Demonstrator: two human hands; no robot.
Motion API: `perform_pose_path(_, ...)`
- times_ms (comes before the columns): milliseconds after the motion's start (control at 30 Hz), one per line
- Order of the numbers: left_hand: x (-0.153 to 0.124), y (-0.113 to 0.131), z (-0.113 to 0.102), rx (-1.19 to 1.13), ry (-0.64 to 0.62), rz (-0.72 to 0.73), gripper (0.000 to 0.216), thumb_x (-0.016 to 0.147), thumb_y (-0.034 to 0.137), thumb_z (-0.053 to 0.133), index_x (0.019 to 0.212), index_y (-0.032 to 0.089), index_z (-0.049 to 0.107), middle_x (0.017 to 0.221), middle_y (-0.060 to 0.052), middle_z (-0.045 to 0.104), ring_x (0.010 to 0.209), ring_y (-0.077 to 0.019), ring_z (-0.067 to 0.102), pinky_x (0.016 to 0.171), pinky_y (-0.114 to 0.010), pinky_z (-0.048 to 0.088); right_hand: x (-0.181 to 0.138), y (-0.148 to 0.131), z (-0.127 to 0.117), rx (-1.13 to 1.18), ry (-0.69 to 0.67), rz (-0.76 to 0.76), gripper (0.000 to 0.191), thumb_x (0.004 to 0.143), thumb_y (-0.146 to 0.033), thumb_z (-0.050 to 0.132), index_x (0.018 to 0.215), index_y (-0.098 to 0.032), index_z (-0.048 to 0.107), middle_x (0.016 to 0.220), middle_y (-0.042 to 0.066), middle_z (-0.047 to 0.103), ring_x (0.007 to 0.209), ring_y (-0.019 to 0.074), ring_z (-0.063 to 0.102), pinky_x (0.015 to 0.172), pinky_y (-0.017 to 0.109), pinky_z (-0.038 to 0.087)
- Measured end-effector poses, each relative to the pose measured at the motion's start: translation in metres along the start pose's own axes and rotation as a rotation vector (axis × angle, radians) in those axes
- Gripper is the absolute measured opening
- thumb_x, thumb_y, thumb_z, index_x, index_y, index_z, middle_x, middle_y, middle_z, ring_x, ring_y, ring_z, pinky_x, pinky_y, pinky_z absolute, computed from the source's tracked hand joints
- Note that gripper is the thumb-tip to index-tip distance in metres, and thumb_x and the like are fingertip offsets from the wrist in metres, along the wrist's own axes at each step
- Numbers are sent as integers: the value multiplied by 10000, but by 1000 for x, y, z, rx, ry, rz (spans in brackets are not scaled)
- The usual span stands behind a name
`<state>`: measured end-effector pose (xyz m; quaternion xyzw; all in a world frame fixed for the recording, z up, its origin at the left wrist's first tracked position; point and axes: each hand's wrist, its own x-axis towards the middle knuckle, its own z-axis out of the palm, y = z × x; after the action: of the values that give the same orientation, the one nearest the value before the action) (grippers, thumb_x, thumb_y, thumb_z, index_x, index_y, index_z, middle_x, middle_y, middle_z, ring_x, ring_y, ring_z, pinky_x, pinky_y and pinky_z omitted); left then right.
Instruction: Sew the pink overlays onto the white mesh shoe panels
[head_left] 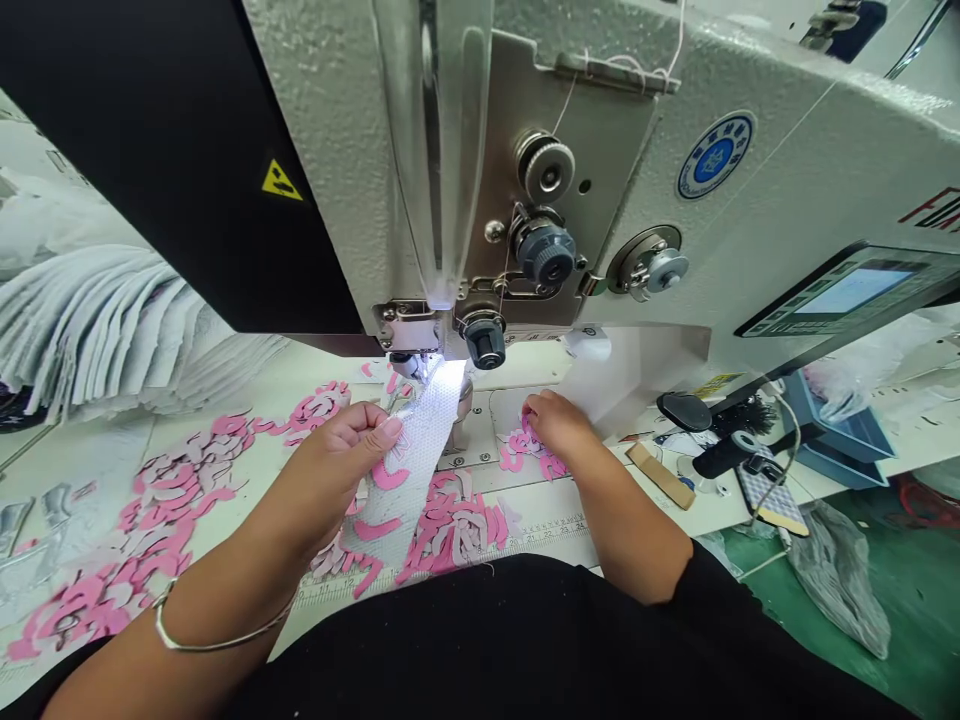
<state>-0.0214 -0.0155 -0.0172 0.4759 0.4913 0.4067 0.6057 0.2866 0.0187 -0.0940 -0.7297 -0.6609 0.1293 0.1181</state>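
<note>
My left hand pinches the edge of a white textured fabric strip, thumb on top. The strip runs from under the lit needle area of a sewing machine down toward me, with curved pink pieces on it. To the right of the needle, my right hand is closed, fingers down at a small pile of pink pieces on the machine bed. Its fingertips are partly hidden, and a pink piece shows at them. More pink pieces lie heaped beside the strip, near my body.
Loose pink pieces spread across the table on the left. Behind them stands a stack of white fabric layers. The machine head hangs low over my hands. At right are a control screen, a brown strip and blue bins.
</note>
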Motion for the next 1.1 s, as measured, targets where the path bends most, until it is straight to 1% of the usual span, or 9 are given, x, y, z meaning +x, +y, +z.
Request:
perform_pose_path(133, 0, 2, 2, 23, -59, -19, 305, 744, 486, 757, 779, 218, 614, 695, -17, 662, 601, -181, 588, 550, -275, 460, -1, -3, -6, 76, 117, 0, 184, 873, -200, 512, 939, -234, 680, 1107, 68, 608, 942, 208, 571, 718, 306, 409)
perform_pose_path(267, -1, 5, 1, 232, -51, 120, 257, 776, 453, 733, 777, 200, 691, 722, -23, 652, 659, -166, 569, 637, -274, 452, -12, -12, -19, 199, 271, -38, 127, 881, -226, 510, 892, -204, 634, 967, 72, 625, 894, 213, 580, 756, 336, 443)
perform_pose_path(367, -1, 5, 1, 289, -59, 120, 263, 790, 465, 716, 825, 204, 711, 777, -28, 665, 700, -173, 573, 663, -282, 446, -32, -27, -30, 333, 360, -95, 163, 928, -321, 491, 954, -208, 605, 891, 47, 633, 817, 190, 598, 747, 332, 485)
perform_pose_path(433, -2, 5, 4, 249, -95, 99, 273, 812, 461, 693, 911, 207, 714, 831, -36, 677, 731, -180, 585, 686, -294, 454, -48, -43, -36, 468, 374, -158, 237, 962, -397, 455, 1042, -218, 586, 853, 26, 633, 738, 169, 604, 670, 307, 510)
perform_pose_path(533, -3, 3, 11, 175, -141, 118, 276, 842, 446, 663, 956, 197, 698, 851, -34, 661, 754, -174, 573, 701, -291, 450, -66, -74, -42, 882, 345, -344, 269, 916, -432, 594, 1117, -254, 607, 886, 16, 650, 747, 165, 625, 625, 289, 513)
perform_pose_path(600, -3, 1, 14, 115, -143, 137, 263, 848, 429, 659, 960, 192, 678, 849, -22, 637, 750, -158, 551, 694, -277, 442, -70, -95, -45, 839, 343, -442, 190, 900, -383, 635, 1047, -264, 649, 901, 15, 666, 794, 165, 637, 683, 295, 509)
perform_pose_path(733, -4, -3, 18, -14, -118, 122, 231, 846, 379, 659, 975, 191, 630, 855, -6, 601, 728, -134, 529, 676, -260, 444, -60, -121, -45, 644, 386, -463, 83, 894, -289, 622, 959, -249, 656, 878, 4, 670, 797, 160, 627, 728, 304, 488)
perform_pose_path(967, -3, -1, 21, -70, -85, 85, 195, 818, 285, 657, 978, 185, 609, 858, 9, 572, 719, -111, 511, 647, -233, 435, -50, -130, -38, 648, 361, -418, 28, 879, -254, 604, 889, -233, 620, 846, 5, 665, 769, 168, 617, 698, 310, 474)
perform_pose_path(1100, -1, 1, 25, -75, -75, 104, 229, 802, 331, 693, 954, 174, 621, 834, 8, 579, 708, -112, 514, 633, -233, 434, -51, -132, -35, 615, 395, -434, 13, 874, -224, 592, 868, -232, 599, 818, 1, 657, 763, 171, 613, 688, 312, 465)
